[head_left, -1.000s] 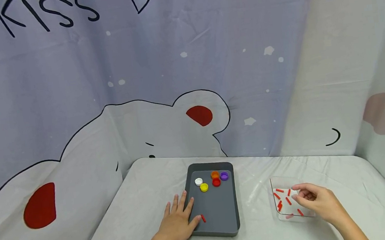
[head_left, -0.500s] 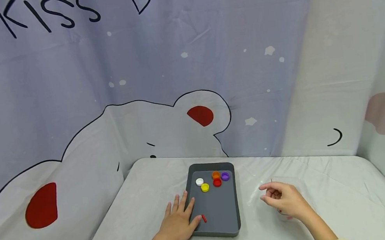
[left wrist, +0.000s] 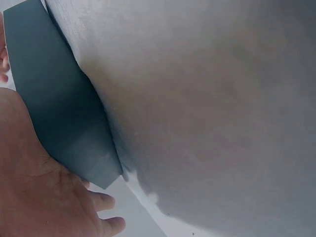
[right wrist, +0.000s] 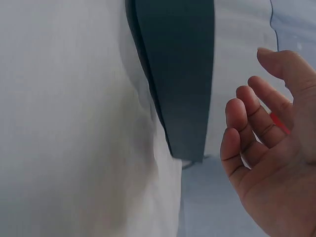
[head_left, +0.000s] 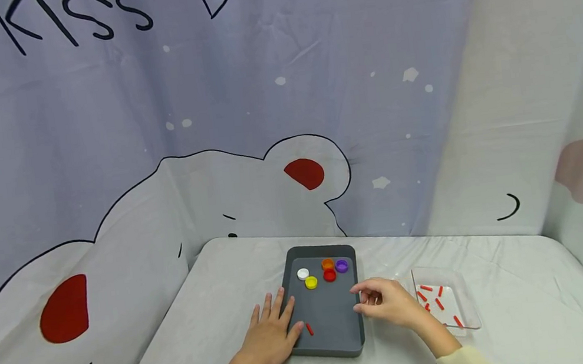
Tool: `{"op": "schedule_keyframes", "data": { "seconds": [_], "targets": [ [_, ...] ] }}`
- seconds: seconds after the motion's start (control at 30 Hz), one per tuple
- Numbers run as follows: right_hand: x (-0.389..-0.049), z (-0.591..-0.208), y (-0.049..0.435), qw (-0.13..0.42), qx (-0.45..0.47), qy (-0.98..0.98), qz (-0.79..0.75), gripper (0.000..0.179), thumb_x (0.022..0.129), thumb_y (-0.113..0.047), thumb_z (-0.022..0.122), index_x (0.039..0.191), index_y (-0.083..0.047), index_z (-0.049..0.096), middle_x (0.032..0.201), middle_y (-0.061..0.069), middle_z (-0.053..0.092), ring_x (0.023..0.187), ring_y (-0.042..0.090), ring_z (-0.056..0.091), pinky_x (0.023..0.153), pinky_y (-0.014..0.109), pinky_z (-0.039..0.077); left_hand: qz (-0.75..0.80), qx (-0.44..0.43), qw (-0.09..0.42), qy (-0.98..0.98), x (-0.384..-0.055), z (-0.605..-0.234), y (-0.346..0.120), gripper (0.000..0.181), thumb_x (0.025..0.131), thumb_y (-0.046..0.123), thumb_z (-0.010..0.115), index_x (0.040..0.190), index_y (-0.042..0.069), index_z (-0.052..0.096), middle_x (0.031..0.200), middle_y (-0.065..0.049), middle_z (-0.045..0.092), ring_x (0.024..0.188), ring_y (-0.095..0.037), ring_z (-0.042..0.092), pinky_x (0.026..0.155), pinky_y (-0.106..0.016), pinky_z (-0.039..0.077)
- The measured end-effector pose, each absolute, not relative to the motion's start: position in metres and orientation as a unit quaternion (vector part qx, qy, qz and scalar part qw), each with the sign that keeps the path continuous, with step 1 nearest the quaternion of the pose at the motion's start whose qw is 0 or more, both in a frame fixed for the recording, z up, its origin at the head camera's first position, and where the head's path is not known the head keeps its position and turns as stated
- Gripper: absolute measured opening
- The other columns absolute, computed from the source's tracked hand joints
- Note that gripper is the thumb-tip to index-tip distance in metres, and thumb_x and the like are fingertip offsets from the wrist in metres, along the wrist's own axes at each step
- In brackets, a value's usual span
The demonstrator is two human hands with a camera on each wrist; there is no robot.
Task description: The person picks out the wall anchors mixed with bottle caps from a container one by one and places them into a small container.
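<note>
My left hand (head_left: pixel 269 337) lies spread on the left rim of a dark grey tray (head_left: pixel 328 353), thumb reaching over the inside. Close to that thumb lies a short red stick (head_left: pixel 309 329). At the tray's far end are small round caps: white (head_left: pixel 303 274), yellow (head_left: pixel 311 282), orange (head_left: pixel 328 265), red (head_left: pixel 330 275) and purple (head_left: pixel 342 266). Over the tray's right rim hovers my right hand (head_left: pixel 389 302), fingers loosely bent, thumb and forefinger apart. Nothing shows between them. The right wrist view has this hand (right wrist: pixel 271 133) beside the tray's outer wall (right wrist: pixel 177 74).
A clear plastic box (head_left: pixel 463 288) holding several red sticks (head_left: pixel 439 304) stands right of the tray, partly behind the right forearm. A white cloth (head_left: pixel 236 265) covers the table. Printed curtains (head_left: pixel 380 107) hang behind it.
My right hand has moved left, from over the clear box to the tray's right rim, uncovering most of the box. The left hand stays put.
</note>
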State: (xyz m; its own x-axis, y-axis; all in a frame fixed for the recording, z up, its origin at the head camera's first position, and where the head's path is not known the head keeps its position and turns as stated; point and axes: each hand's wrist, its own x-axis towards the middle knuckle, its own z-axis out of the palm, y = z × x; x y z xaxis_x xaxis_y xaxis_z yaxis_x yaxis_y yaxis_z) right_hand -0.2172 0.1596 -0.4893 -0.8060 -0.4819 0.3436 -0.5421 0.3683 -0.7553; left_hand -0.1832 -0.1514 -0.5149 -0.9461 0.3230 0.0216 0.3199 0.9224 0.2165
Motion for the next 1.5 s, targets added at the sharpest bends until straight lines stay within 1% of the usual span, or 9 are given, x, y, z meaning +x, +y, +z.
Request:
{"op": "schedule_keyframes", "data": {
  "seconds": [0.13,0.27,0.47,0.77,0.93,1.1,1.3,1.5],
  "targets": [
    [-0.222,-0.491,0.143,-0.006,0.315,-0.826,0.467,0.031,0.087,-0.020,0.082,0.111,-0.004,0.073,0.085,-0.002,0.064,0.070,0.003,0.054,0.063,0.021,0.049,0.120,0.157,0.011,0.980,-0.185,-0.516,-0.151,0.065,0.108,0.050,0.037,0.158,0.010,0.035,0.169,-0.013,0.018,0.153,-0.044,0.016,0.117,-0.066,0.018],
    [-0.226,-0.494,0.128,-0.022,0.336,-0.828,0.449,0.031,0.086,-0.020,0.082,0.112,-0.005,0.073,0.085,0.001,0.066,0.073,0.003,0.056,0.066,0.023,0.051,0.128,0.149,0.007,0.980,-0.186,-0.518,-0.151,0.066,0.108,0.049,0.038,0.159,0.008,0.032,0.168,-0.015,0.017,0.153,-0.043,0.015,0.117,-0.066,0.018],
    [-0.229,-0.494,0.116,-0.022,0.342,-0.841,0.418,0.032,0.087,-0.022,0.082,0.113,-0.004,0.073,0.085,0.000,0.066,0.075,0.008,0.058,0.067,0.023,0.050,0.120,0.150,0.005,0.981,-0.184,-0.517,-0.151,0.068,0.107,0.049,0.041,0.159,0.007,0.031,0.168,-0.016,0.017,0.153,-0.043,0.016,0.117,-0.066,0.020],
    [-0.230,-0.490,0.106,-0.009,0.324,-0.867,0.378,0.030,0.086,-0.019,0.082,0.111,-0.006,0.074,0.084,-0.005,0.063,0.069,0.001,0.051,0.062,0.021,0.046,0.117,0.152,0.007,0.981,-0.183,-0.514,-0.152,0.069,0.107,0.049,0.042,0.159,0.006,0.030,0.169,-0.014,0.017,0.154,-0.041,0.016,0.117,-0.066,0.019],
    [-0.232,-0.490,0.098,-0.018,0.324,-0.869,0.373,0.030,0.086,-0.019,0.082,0.111,-0.005,0.075,0.083,-0.006,0.063,0.066,0.001,0.050,0.060,0.021,0.046,0.114,0.155,0.002,0.981,-0.185,-0.516,-0.152,0.069,0.106,0.050,0.042,0.159,0.007,0.031,0.169,-0.014,0.017,0.153,-0.042,0.017,0.117,-0.066,0.019],
    [-0.235,-0.493,0.087,-0.051,0.341,-0.862,0.372,0.031,0.087,-0.022,0.082,0.113,-0.007,0.075,0.084,-0.005,0.065,0.067,0.000,0.052,0.062,0.021,0.048,0.106,0.157,0.006,0.982,-0.187,-0.521,-0.153,0.070,0.106,0.052,0.040,0.160,0.009,0.030,0.169,-0.012,0.016,0.154,-0.040,0.016,0.118,-0.066,0.018],
    [-0.240,-0.498,0.076,-0.098,0.348,-0.862,0.355,0.033,0.084,-0.021,0.084,0.114,-0.011,0.076,0.082,-0.008,0.064,0.068,0.000,0.054,0.066,0.020,0.048,0.107,0.161,0.015,0.981,-0.187,-0.522,-0.154,0.070,0.106,0.053,0.040,0.161,0.010,0.029,0.170,-0.010,0.015,0.155,-0.038,0.015,0.118,-0.065,0.018],
    [-0.245,-0.501,0.071,-0.133,0.354,-0.867,0.326,0.037,0.081,-0.022,0.087,0.116,-0.014,0.075,0.084,-0.007,0.065,0.072,0.000,0.055,0.070,0.021,0.049,0.103,0.161,0.015,0.981,-0.186,-0.520,-0.154,0.069,0.107,0.051,0.039,0.160,0.008,0.029,0.169,-0.012,0.016,0.155,-0.037,0.015,0.118,-0.065,0.018]
  ]
}}
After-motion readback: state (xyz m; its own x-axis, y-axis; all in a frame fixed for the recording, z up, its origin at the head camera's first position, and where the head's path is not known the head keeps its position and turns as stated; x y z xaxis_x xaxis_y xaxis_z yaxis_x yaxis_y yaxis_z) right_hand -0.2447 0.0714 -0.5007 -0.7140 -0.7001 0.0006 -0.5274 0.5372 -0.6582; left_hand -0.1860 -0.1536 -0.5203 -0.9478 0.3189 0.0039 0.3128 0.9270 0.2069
